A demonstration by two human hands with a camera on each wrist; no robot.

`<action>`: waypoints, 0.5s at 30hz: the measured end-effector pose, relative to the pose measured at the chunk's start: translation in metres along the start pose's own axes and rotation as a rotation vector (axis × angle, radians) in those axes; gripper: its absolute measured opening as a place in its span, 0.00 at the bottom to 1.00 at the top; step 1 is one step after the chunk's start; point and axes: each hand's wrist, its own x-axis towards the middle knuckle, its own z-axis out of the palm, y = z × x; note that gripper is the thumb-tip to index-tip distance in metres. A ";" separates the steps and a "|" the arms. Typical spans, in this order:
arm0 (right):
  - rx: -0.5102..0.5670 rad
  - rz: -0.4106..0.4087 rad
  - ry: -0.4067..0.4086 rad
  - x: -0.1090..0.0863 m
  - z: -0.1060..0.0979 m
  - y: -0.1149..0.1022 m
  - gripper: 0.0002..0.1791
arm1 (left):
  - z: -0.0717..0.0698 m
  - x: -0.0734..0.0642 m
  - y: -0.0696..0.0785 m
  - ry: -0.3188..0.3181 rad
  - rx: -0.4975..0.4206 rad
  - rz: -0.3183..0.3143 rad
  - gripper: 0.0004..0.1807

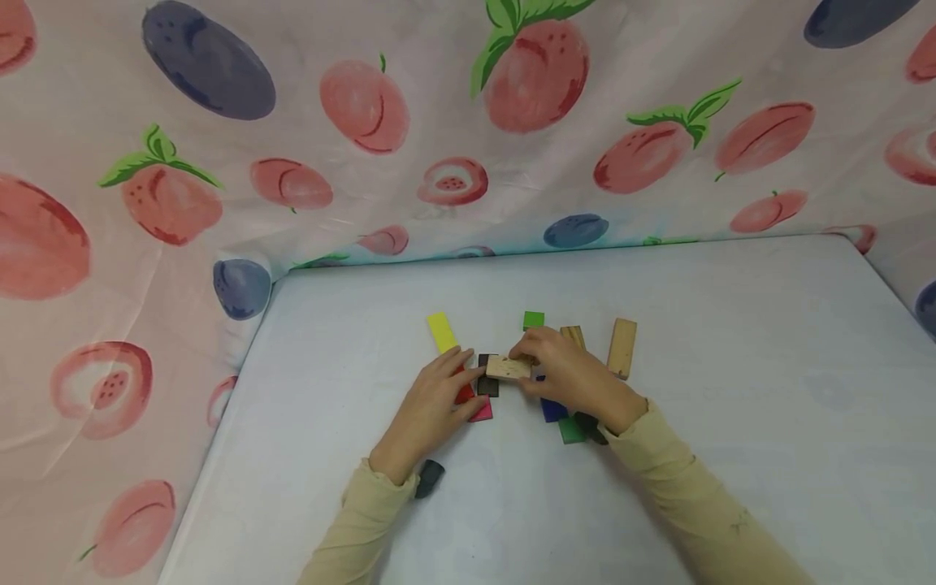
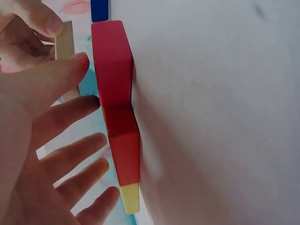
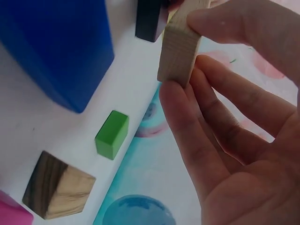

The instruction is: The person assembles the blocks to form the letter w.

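My right hand (image 1: 574, 374) pinches a pale wooden block (image 1: 508, 368) between thumb and fingers; the right wrist view shows the same wooden block (image 3: 177, 56) gripped at one end. Below it, a dark block (image 1: 488, 388) lies partly covered. My left hand (image 1: 427, 406) has its fingers spread, one fingertip close to the wooden block's other end; whether it touches I cannot tell. Under and beside those fingers run a yellow block (image 1: 442, 331), a red block (image 2: 124, 157) and a pink block (image 2: 112, 65) in a line.
Around the right hand lie a blue block (image 1: 553, 411), a green block (image 1: 573, 431), a small bright green block (image 1: 534, 319), a striped wooden block (image 1: 574, 334) and a long wooden block (image 1: 622, 348). A dark piece (image 1: 429, 478) sits by the left wrist. Fruit-patterned cloth (image 1: 453, 97) hangs behind the white table (image 1: 768, 406).
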 end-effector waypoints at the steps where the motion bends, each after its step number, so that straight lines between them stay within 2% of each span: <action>1: 0.000 0.003 0.000 0.001 0.000 0.002 0.16 | 0.001 0.000 0.000 -0.003 0.002 0.002 0.25; 9: -0.027 0.046 -0.005 0.010 -0.001 0.012 0.18 | 0.002 0.000 0.002 -0.019 -0.007 0.029 0.26; 15: -0.002 0.093 0.005 0.018 0.002 0.016 0.18 | 0.002 0.001 0.002 -0.019 -0.001 0.042 0.26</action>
